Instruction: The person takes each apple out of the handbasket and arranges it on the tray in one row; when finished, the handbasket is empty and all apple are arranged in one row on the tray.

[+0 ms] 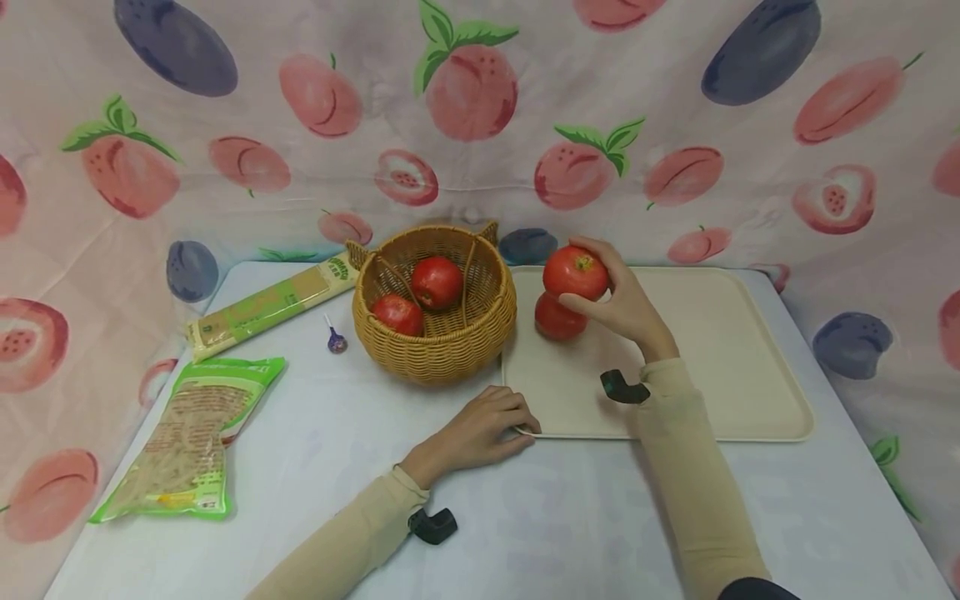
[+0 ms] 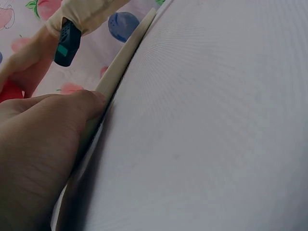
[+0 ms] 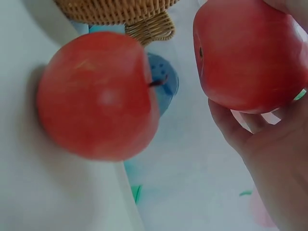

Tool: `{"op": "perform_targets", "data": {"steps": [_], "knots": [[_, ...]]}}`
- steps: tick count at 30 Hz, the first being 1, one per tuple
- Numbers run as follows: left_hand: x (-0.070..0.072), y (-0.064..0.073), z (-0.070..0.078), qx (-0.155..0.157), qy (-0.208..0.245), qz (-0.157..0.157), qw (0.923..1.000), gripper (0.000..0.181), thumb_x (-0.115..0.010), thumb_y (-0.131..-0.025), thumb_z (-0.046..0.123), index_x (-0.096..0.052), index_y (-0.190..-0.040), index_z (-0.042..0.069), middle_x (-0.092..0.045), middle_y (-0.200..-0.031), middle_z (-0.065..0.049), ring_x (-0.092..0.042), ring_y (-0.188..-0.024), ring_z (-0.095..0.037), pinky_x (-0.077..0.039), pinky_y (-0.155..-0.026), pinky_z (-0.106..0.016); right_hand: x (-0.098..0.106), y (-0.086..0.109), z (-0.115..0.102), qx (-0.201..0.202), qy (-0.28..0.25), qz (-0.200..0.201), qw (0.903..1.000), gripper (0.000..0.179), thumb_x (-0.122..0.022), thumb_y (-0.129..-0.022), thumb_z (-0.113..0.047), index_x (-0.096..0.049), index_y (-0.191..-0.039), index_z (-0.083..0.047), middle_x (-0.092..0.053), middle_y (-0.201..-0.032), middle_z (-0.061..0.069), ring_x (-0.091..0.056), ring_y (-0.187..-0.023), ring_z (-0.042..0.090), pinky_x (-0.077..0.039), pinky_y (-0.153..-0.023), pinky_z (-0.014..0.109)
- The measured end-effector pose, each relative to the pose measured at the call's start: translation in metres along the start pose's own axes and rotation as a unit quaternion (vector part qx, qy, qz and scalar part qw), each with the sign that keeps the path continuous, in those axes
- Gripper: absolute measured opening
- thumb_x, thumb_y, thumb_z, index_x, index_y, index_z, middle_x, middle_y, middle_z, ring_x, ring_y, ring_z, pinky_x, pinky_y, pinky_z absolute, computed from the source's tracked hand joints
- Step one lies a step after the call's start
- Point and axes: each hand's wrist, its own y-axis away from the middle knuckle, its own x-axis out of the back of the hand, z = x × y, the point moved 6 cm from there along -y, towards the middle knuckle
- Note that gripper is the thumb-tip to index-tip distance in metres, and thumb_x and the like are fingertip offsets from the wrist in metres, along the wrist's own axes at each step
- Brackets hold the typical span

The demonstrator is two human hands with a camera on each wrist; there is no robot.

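Note:
My right hand [image 1: 626, 304] grips a red apple [image 1: 573, 273] and holds it up over the back left of the cream tray [image 1: 723, 358]. Its thumb and fingers wrap the sides of the fruit. Just below, a second apple [image 3: 96, 101] sits on the tray, stem showing in the right wrist view, apart from the held one there. My left hand [image 1: 483, 427] holds the tray's front left corner with bent fingers, and its thumb [image 2: 89, 103] lies against the rim. Left of the tray, a wicker basket [image 1: 431, 358] contains two more apples [image 1: 437, 282].
A long noodle-like packet [image 1: 270, 306] lies behind and left of the basket. Near it is a small purple-wrapped lollipop [image 1: 336, 341]. Farther left lies a green-edged plastic food bag [image 1: 180, 437]. Fruit-print cloth [image 1: 472, 100] hangs behind the white-covered table [image 1: 570, 525].

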Motion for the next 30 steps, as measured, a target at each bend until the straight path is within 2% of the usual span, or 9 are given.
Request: {"op": "perform_targets", "data": {"steps": [4,9,21,30], "knots": [[0.0,0.0,0.0,0.0,-0.001,0.001,1.0,0.01,-0.065,-0.088,0.028,-0.069,-0.097,0.025,-0.058,-0.092,0.014,-0.051,-0.093,-0.003,-0.038,-0.093,-0.023,0.003,0.006,0.004,0.005,0.011,0.01,0.9999,0.072,-0.074,-0.079,-0.012,-0.039,-0.142,-0.019,-0.041,-0.143,0.004,-0.041,-0.128,0.025,-0.039,-0.102,0.055],[0.0,0.0,0.0,0.0,0.0,0.003,1.0,0.01,-0.065,-0.088,0.028,-0.069,-0.097,0.025,-0.058,-0.091,0.014,-0.051,-0.093,-0.003,-0.038,-0.093,-0.023,0.008,0.011,0.009,0.003,0.018,0.021,0.9996,0.072,-0.074,-0.08,-0.013,-0.038,-0.142,-0.023,-0.042,-0.144,0.004,-0.04,-0.128,0.023,-0.04,-0.102,0.054],[-0.001,0.001,0.0,0.001,-0.002,0.003,1.0,0.01,-0.065,-0.088,0.028,-0.069,-0.097,0.025,-0.058,-0.09,0.015,-0.05,-0.091,-0.003,-0.038,-0.091,-0.023,0.016,0.019,0.025,-0.014,0.004,0.043,0.999,0.072,-0.074,-0.081,-0.013,-0.039,-0.142,-0.026,-0.043,-0.142,0.005,-0.041,-0.127,0.02,-0.038,-0.103,0.05],[0.0,0.001,-0.001,-0.003,-0.002,0.005,1.0,0.01,-0.066,-0.088,0.028,-0.069,-0.096,0.024,-0.058,-0.09,0.014,-0.05,-0.09,-0.003,-0.039,-0.089,-0.023,0.02,0.022,0.033,-0.016,0.019,0.053,0.9983,0.072,-0.074,-0.08,-0.013,-0.039,-0.142,-0.024,-0.044,-0.142,0.005,-0.043,-0.123,0.014,-0.038,-0.101,0.04]]}}
